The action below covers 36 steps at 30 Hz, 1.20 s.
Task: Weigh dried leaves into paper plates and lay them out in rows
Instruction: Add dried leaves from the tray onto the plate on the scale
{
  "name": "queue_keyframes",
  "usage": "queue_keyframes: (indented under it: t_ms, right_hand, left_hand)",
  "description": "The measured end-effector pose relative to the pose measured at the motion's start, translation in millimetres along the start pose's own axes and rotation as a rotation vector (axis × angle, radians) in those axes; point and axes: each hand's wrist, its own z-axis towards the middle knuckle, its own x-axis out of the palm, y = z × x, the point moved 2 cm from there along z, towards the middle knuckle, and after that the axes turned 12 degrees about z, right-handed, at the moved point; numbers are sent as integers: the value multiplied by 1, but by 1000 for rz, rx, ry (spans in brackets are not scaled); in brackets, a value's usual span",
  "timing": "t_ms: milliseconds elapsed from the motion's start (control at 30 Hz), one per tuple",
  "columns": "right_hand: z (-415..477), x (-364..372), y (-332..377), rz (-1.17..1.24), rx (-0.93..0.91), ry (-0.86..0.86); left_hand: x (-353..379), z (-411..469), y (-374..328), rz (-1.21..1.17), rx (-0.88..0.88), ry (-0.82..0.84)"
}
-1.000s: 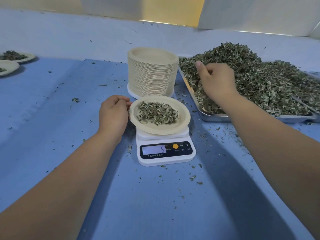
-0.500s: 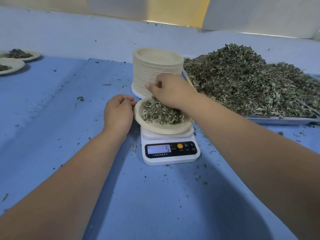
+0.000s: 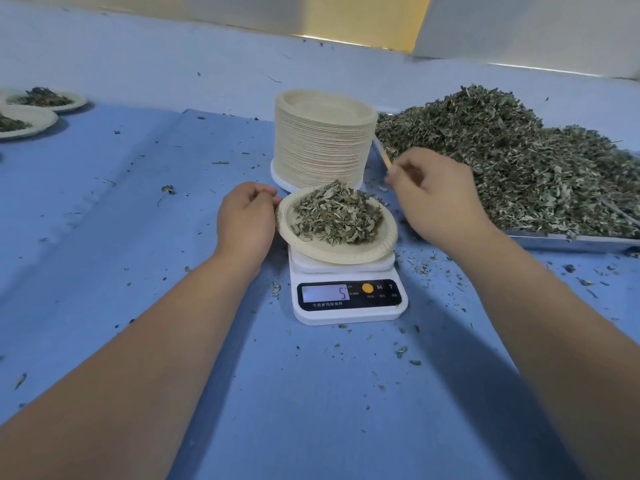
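Right now the paper plate (image 3: 346, 256) is sitting on top of the scale (image 3: 349, 310), carrying a loose mound of dried leaves (image 3: 337, 216), and its rim is overhanging the scale's platform on the left side. That overhang is what the coming move is turning on. The plate is round, so no axis is favouring either side, but the free edge is pointing straight at your left hand (image 3: 247, 218).

You are holding that left hand just left of the scale, at plate height. Its fingers are curling inward and the thumb tip is meeting the rim. The back of the hand is hiding whether you are actually pinching the edge or only resting against it.

Your right hand (image 3: 436, 199) is hovering up and to the right of the scale, apart from the plate. It is between the scale and the heaped tray of leaves (image 3: 571, 239). Its fingers are bending loosely, and blur is hiding whether any leaf is caught between the fingertips.

The display (image 3: 325, 293) is showing a 5, so the portion is probably reading as done. The stack of empty plates (image 3: 323, 140) is standing directly behind the scale. The filled plates (image 3: 27, 123) are lying far to the scale's left. So the left hand is looking like the nearer and better-placed one for lifting the plate off.
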Motion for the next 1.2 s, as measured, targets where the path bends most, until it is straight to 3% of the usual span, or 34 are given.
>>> queue_keyframes:
  t_ms: [100,333,733,867,1033,1133,1200]
  right_hand:
    - [-17,-10,-20,-267,-59,67]
    - [-28,0,-41,-675,-49,479]
    - [7,14,-43,-583,3,632]
    - [2,10,-46,-484,33,566]
    - [-5,3,-40,-354,31,303]
    - [-4,-2,-25,-125,49,163]
    - [0,2,-10,-44,55,198]
  left_hand:
    - [1,1,1,15,18,-11]
    - [0,2,2,8,2,-16]
    - [-3,-2,-2,-42,-24,-11]
    - [-2,-4,-4,-43,-2,-1]
    - [-1,-6,-6,-26,42,52]
    - [0,-7,-7,-20,60,53]
    - [0,-7,-7,-22,61,50]
